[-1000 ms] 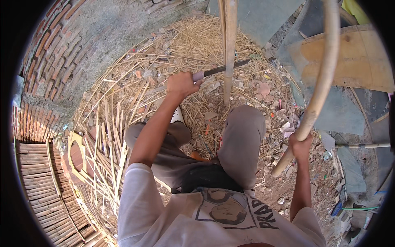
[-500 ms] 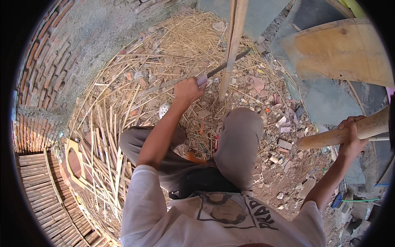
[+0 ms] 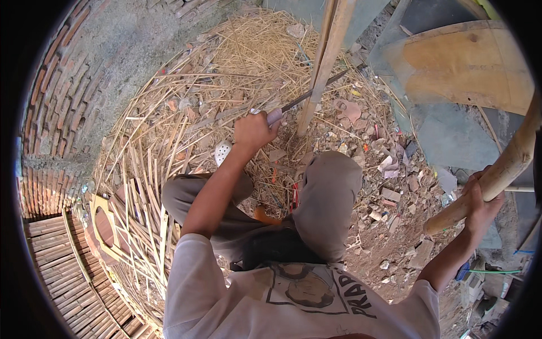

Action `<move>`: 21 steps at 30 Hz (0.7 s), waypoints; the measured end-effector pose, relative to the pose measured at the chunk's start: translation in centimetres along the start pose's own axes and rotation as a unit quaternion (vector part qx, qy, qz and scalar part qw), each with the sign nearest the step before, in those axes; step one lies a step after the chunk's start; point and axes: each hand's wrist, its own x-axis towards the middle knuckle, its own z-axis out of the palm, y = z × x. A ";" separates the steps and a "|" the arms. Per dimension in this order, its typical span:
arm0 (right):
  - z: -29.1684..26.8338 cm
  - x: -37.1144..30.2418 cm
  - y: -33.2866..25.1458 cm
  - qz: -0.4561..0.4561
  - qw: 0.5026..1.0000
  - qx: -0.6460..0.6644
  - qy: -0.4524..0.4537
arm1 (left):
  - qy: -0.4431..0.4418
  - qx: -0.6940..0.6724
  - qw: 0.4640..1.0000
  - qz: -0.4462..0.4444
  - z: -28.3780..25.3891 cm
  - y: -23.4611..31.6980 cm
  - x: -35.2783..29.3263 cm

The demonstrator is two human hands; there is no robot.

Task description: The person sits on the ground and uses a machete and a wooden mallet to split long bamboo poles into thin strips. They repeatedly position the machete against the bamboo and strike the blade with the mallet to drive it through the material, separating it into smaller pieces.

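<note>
Here, you are gripping the knife (image 3: 299,103) in your closed left hand (image 3: 254,131) at the upper middle, its blade pointing right and touching the upright bamboo pole (image 3: 324,68), while your right hand (image 3: 480,200) is clasping its curved end at the right edge.

A long dark-bladed knife (image 3: 305,99) with a pale handle lay nearly level, its edge touching an upright tan bamboo pole (image 3: 324,62) (the pole's foot planted among straw and rubble), while another thick tan pole (image 3: 497,175) slanted at the right.
</note>
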 end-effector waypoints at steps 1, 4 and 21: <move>0.2 0.4 -0.4 -0.046 0.999 0.021 0.005 | -0.004 -0.004 1.000 -0.005 0.3 -0.3 0.0; 5.1 -1.0 2.7 -0.032 0.996 0.075 0.033 | -0.001 0.007 0.999 -0.032 0.1 -0.4 0.0; 6.0 -23.2 24.3 0.348 0.885 -0.262 -0.165 | -0.050 -0.144 0.987 -0.050 4.9 2.3 -1.6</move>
